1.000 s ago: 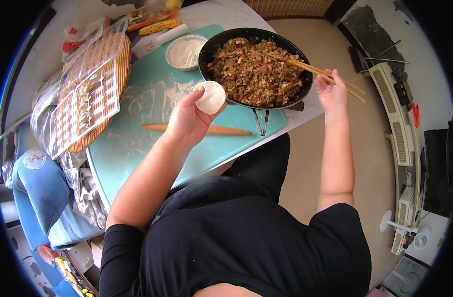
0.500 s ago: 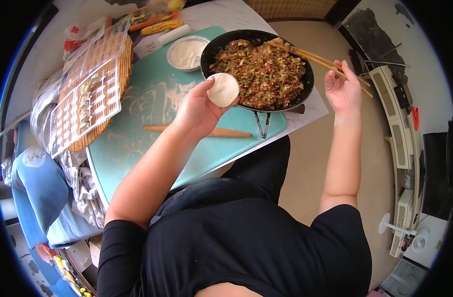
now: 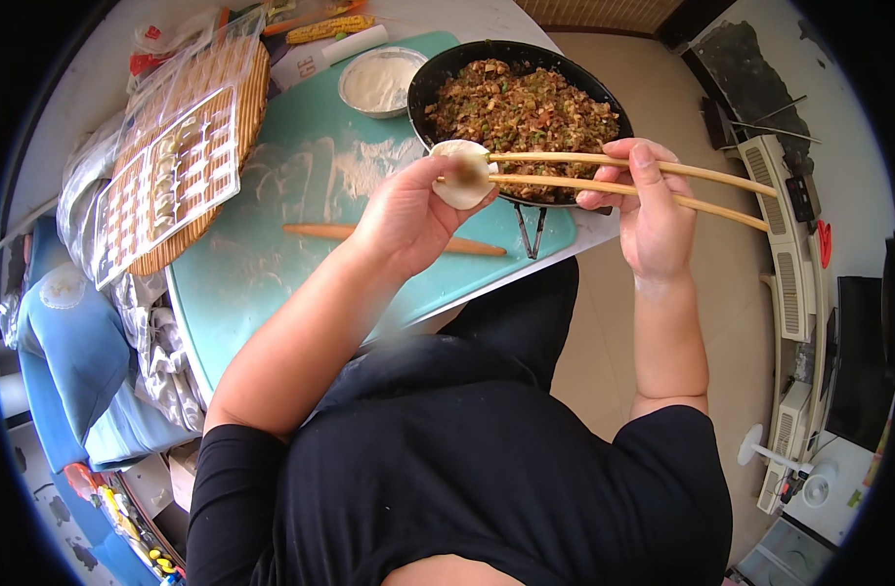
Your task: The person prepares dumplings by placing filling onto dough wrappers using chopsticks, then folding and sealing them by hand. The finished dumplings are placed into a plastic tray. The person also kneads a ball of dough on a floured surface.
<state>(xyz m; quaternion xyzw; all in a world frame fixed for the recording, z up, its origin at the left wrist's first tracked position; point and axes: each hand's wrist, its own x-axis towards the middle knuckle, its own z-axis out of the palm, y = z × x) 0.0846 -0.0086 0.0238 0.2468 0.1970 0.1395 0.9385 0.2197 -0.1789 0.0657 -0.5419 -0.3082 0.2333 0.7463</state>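
Now left hand (image 3: 408, 210) raised, palm cupped upward, fingers curled round dumpling wrapper (image 3: 464, 174), just in front of black pan (image 3: 438, 83) of filling; right hand (image 3: 648, 210) beside pan's near rim, fingers pinched on chopsticks (image 3: 604, 171); tips rest on wrapper; rolling pin (image 3: 320, 231) on teal mat (image 3: 291, 186) left of pan.

chopstick tips (image 3: 467, 168) blurred, wrapper (image 3: 464, 186) partly hidden behind left grip (image 3: 408, 210)

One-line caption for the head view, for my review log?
Left hand cups a wrapper while right hand brings chopsticks to it, beside the filling pan.
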